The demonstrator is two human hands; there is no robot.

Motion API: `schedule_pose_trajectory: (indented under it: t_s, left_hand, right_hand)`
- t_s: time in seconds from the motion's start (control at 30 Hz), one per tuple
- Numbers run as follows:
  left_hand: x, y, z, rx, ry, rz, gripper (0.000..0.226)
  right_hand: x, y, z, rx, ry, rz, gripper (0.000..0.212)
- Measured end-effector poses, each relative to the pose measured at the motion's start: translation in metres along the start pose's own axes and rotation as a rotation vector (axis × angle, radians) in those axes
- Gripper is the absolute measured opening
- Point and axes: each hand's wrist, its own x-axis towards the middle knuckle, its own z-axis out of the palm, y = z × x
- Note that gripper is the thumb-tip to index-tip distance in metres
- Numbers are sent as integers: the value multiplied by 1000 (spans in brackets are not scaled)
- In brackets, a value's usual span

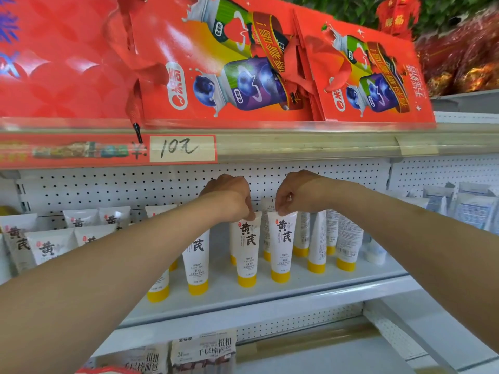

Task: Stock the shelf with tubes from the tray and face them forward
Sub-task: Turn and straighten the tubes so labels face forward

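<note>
At the centre of the frame, the left hand (229,197) pinches the crimped top of a white, yellow-capped tube (247,247) standing cap-down on the white shelf (270,294), label facing out. Just to its right, the right hand (295,193) pinches the top of the neighbouring tube (282,244), also upright and label forward. Further tubes (347,238) at centre right show their backs.
</note>
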Motion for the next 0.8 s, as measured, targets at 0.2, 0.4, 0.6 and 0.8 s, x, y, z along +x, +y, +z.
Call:
schedule_pose_trajectory:
  t_s: [0.2, 0.4, 0.6, 0.8]
  left_hand:
    - [5, -7, -2, -64, -22, 30, 31]
    - [22, -33, -8, -131, 19, 48, 35]
    - [31, -31, -1, -192, -126, 5, 50]
    - [38, -29, 3, -238, -123, -21, 55]
  right_hand:
    - [-1, 4, -10, 115, 24, 4, 16]
    - [16, 14, -6, 42, 46, 1, 39]
    - [38, 10, 4, 80, -20, 14, 36]
    - [46, 7, 6, 88, -4, 17, 33]
